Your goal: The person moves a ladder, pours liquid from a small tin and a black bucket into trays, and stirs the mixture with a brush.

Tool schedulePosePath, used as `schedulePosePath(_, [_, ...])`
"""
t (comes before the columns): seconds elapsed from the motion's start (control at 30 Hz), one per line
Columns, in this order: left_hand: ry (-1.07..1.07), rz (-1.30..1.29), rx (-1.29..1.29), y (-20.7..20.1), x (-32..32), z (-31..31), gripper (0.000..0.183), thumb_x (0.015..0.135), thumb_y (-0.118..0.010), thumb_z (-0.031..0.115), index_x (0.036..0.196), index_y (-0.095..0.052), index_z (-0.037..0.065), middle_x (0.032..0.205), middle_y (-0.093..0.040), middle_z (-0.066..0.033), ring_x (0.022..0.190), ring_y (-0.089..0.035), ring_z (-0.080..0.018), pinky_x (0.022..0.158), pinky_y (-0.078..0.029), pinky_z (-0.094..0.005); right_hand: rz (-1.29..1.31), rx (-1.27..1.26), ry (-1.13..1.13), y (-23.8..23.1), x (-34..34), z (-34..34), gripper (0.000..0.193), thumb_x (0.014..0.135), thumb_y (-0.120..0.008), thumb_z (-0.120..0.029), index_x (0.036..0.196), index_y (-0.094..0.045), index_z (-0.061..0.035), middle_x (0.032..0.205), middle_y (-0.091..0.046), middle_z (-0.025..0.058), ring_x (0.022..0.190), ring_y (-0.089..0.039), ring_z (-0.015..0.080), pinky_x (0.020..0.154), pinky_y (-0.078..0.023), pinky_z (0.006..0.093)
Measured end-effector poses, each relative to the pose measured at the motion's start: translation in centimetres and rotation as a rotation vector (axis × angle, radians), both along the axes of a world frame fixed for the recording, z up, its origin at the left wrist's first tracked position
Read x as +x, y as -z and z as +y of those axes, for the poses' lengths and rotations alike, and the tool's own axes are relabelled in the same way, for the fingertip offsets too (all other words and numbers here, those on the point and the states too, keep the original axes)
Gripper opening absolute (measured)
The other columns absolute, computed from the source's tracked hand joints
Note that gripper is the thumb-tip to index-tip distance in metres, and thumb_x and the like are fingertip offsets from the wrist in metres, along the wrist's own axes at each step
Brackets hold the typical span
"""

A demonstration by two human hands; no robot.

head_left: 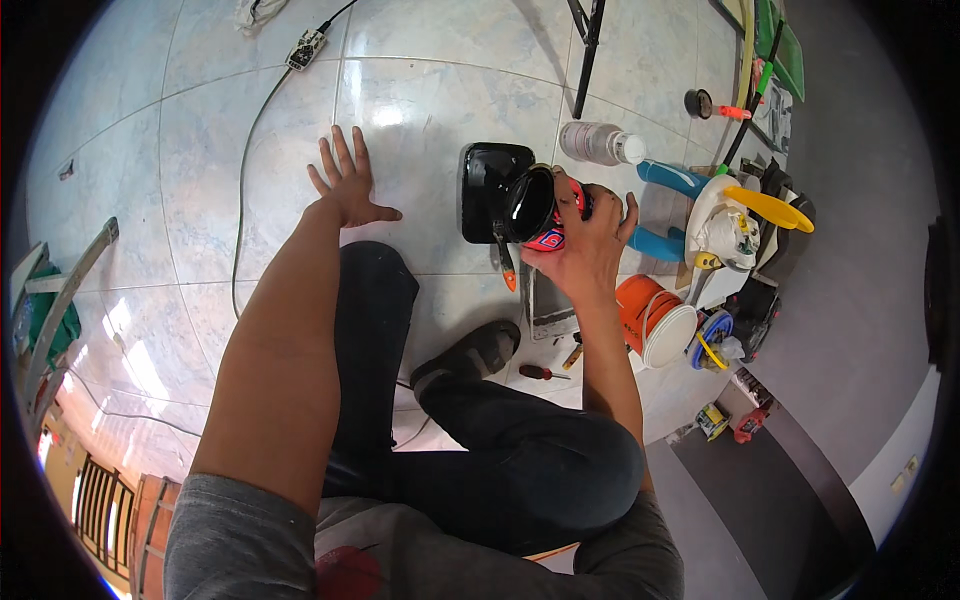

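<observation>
My right hand [592, 240] grips an open can [532, 204] with a red and blue label and a black-coated mouth. The can is tilted to the left over a black tray [470, 226], which has a glossy black inside. A paintbrush [509, 279] with an orange handle tip rests at the tray's near edge, its head partly hidden by the can. Over to the left, my left hand [347, 190] is spread, palm down, against the tiled floor [420, 110] with nothing in it. Whether liquid flows from the can cannot be made out.
A clear bottle [595, 143] lies beyond the can. To the right are an orange bucket [640, 310] with a white lid, a yellow-handled tool [770, 208] and a small roller [705, 103]. A screwdriver [537, 372] lies nearer me. A cord [245, 170] crosses the left floor.
</observation>
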State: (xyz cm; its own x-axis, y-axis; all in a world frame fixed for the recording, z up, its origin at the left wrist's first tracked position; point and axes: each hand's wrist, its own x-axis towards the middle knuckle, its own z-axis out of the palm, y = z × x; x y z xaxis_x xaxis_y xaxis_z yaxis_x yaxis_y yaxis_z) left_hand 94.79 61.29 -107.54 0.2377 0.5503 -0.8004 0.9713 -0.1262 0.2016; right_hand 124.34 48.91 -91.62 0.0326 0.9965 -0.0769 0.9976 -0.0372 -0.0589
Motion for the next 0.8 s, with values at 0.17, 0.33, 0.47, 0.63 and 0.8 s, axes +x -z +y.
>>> schedulePosePath(0.17, [-0.005,-0.008,0.004,0.1,-0.1,-0.1,0.17,0.061,-0.092,0.066,0.159,0.035,0.012,0.165,0.036,-0.0294,0.152,0.034,-0.0514,0.118,0.004,-0.0754,0.018,0.004,0.008,0.4,0.1,-0.2,0.106,0.056,-0.093,-0.047,0.151,-0.054,-0.0235,0.123,-0.05,0.0155,0.123,-0.05,0.0369,0.119,-0.021,0.0692])
schedulePosePath(0.33, [0.004,-0.018,0.017,-0.1,0.0,-0.1,0.169,0.061,-0.093,0.065,0.161,0.032,0.01,0.165,0.034,-0.0313,0.153,0.03,-0.053,0.118,0.002,-0.0761,0.07,0.078,-0.022,0.4,0.7,-0.6,0.111,0.052,-0.093,-0.048,0.152,-0.053,-0.0199,0.118,-0.051,0.014,0.118,-0.053,0.032,0.116,-0.026,0.0667])
schedulePosePath(0.47, [0.005,-0.012,0.014,-0.2,-0.1,0.0,0.169,0.061,-0.093,0.065,0.161,0.032,0.01,0.165,0.033,-0.0315,0.153,0.03,-0.0534,0.118,0.002,-0.0763,0.208,0.148,-0.011,-0.3,1.0,-1.1,0.111,0.052,-0.096,-0.044,0.15,-0.054,-0.0142,0.118,-0.053,0.0138,0.12,-0.053,0.0332,0.117,-0.027,0.0649])
schedulePosePath(0.63, [0.003,-0.019,0.009,-0.4,0.1,0.0,0.169,0.062,-0.094,0.064,0.16,0.032,0.009,0.165,0.034,-0.0315,0.152,0.03,-0.0538,0.118,0.002,-0.0761,0.427,0.275,-0.02,-1.4,2.6,-2.0,0.113,0.053,-0.101,-0.037,0.147,-0.05,-0.0009,0.133,-0.055,0.0191,0.124,-0.053,0.0391,0.111,-0.042,0.0508])
schedulePosePath(0.8, [0.003,-0.006,0.017,-0.3,0.1,-0.1,0.169,0.062,-0.094,0.063,0.16,0.032,0.008,0.165,0.033,-0.0322,0.152,0.03,-0.0534,0.119,0.002,-0.0758,0.492,0.32,-0.008,-3.2,4.7,-3.1,0.127,0.051,-0.103,-0.042,0.152,-0.04,0.0032,0.143,-0.052,0.0206,0.131,-0.054,0.0367,0.112,-0.044,0.048])
